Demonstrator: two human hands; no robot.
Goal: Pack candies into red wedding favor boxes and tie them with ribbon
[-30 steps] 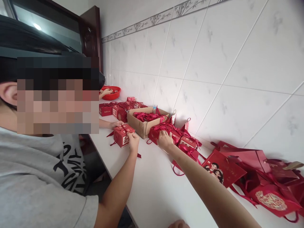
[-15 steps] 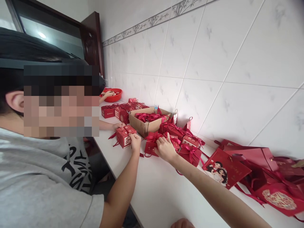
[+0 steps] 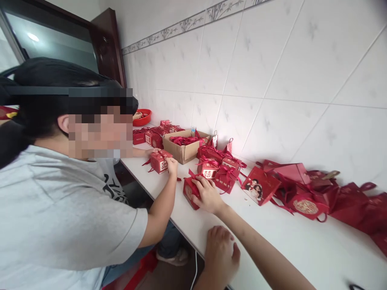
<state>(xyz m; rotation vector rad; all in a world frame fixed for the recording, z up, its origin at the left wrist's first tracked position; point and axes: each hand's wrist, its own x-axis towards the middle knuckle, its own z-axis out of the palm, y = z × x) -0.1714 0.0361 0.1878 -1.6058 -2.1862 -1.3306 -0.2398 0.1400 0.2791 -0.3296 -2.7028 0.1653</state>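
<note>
My right hand (image 3: 208, 195) grips a red gift box (image 3: 189, 192) from above, its fingers over the top and ribbon. The box sits low at the white table (image 3: 256, 241), partly covered by my fingers. My left hand (image 3: 222, 249) is at the table's near edge, fingers loosely curved and thumb apart, with nothing seen in it. Just beyond my right hand stand several ribbon-tied red boxes (image 3: 228, 179). To the left, a co-worker's hands (image 3: 172, 166) hold another red box (image 3: 159, 161).
A cardboard box (image 3: 183, 151) full of red ribbons stands near the tiled wall. Flattened and part-open red boxes (image 3: 308, 201) lie along the right. A red basin (image 3: 142, 117) is at the far end. The co-worker (image 3: 69, 209) sits close on the left.
My right hand has drawn a red box away from the group, nearer to me. My left hand has come further into view. The camera view has shifted.
</note>
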